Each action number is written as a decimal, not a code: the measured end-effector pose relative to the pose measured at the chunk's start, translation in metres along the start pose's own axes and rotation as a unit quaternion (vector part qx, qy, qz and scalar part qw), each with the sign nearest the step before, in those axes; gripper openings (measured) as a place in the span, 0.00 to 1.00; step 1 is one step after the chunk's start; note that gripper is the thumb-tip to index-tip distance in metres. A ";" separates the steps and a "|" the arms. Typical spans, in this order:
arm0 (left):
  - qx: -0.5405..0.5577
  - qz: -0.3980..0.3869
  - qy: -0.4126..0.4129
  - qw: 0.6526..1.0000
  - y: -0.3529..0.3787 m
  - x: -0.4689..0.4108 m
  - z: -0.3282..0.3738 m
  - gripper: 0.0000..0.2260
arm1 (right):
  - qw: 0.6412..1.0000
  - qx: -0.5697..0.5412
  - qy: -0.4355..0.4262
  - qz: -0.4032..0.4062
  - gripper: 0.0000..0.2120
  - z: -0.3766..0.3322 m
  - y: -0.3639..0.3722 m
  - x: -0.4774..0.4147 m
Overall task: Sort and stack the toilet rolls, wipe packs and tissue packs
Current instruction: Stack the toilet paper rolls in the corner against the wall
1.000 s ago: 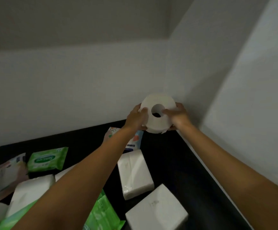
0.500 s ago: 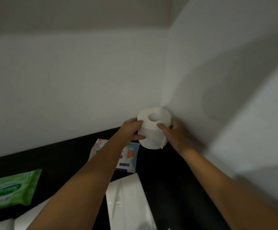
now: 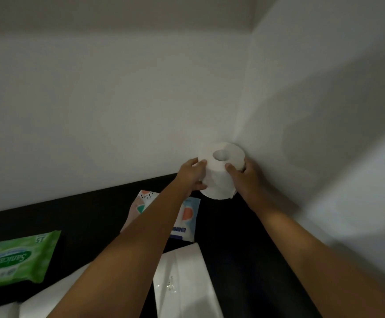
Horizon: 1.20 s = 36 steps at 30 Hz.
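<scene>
Toilet roll: head view, in the wall corner, at 1 o'clock on the black surface.
Long axis: near upright, core hole facing up.
Left hand: at 9 o'clock of the roll, fingers curled on its side.
Right hand: at 3 o'clock, fingers wrapped round the wall-side flank.
Base contact: cannot tell, seated or just above.
Likely release: both hands outward, 9 and 3.

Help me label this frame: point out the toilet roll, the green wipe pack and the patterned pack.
toilet roll (image 3: pixel 219 180), head view, side wall below the hole.
green wipe pack (image 3: pixel 14 260), head view, its printed label.
patterned pack (image 3: pixel 187 215), head view, its orange patch.
</scene>
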<state>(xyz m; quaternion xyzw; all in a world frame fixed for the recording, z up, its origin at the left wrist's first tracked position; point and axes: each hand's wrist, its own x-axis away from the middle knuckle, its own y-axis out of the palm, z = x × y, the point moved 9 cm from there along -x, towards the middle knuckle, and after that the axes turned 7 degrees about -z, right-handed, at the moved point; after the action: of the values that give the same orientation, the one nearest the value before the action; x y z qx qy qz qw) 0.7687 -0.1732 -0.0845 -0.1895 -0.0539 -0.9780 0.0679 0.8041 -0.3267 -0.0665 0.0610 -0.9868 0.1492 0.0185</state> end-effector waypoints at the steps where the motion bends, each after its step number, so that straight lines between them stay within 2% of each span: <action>1: 0.004 0.001 0.000 1.000 0.000 0.001 0.001 0.22 | 1.000 -0.003 -0.001 -0.006 0.27 -0.001 0.001 -0.001; 5: 0.012 -0.007 -0.010 1.000 -0.002 0.011 -0.002 0.24 | 0.998 -0.038 0.015 -0.044 0.25 0.001 0.003 0.005; 9: 0.004 0.011 -0.006 1.000 -0.011 0.036 0.000 0.24 | 0.997 -0.063 0.021 -0.034 0.26 0.006 -0.004 0.025; 13: -0.030 0.040 0.013 0.999 -0.028 0.070 0.000 0.20 | 0.997 -0.031 0.060 -0.031 0.28 0.018 0.000 0.048; 19: -0.142 0.090 0.047 0.985 -0.066 0.113 -0.020 0.15 | 0.987 0.036 0.103 -0.116 0.20 0.021 0.040 0.080; 21: -0.198 0.109 0.068 0.972 -0.079 0.124 -0.026 0.16 | 0.980 0.077 0.097 -0.157 0.21 0.018 0.057 0.085; 23: -0.285 0.134 0.087 0.945 -0.094 0.129 -0.029 0.18 | 0.971 0.101 0.102 -0.191 0.26 0.017 0.075 0.089; 26: -0.415 0.091 0.060 0.904 -0.101 0.127 -0.040 0.24 | 0.964 0.106 0.102 -0.222 0.34 0.013 0.097 0.088; 28: -0.454 0.042 0.020 0.890 -0.103 0.125 -0.050 0.25 | 0.955 0.150 0.094 -0.240 0.28 0.012 0.109 0.085; 30: -0.503 0.008 -0.010 0.864 -0.104 0.125 -0.057 0.22 | 0.945 0.192 0.079 -0.254 0.21 0.007 0.121 0.085; 34: -0.526 0.035 -0.037 0.849 -0.126 0.126 -0.064 0.22 | 0.930 0.207 0.090 -0.290 0.20 0.000 0.147 0.090; 36: -0.562 0.056 -0.051 0.823 -0.146 0.128 -0.066 0.25 | 0.916 0.207 0.106 -0.327 0.20 -0.001 0.165 0.097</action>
<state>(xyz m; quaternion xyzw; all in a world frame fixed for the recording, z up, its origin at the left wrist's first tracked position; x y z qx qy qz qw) 0.6048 -0.0520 -0.1082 -0.2471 0.5127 -0.8222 0.0011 0.6876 -0.1810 -0.1080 0.3662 -0.8510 0.3417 0.1578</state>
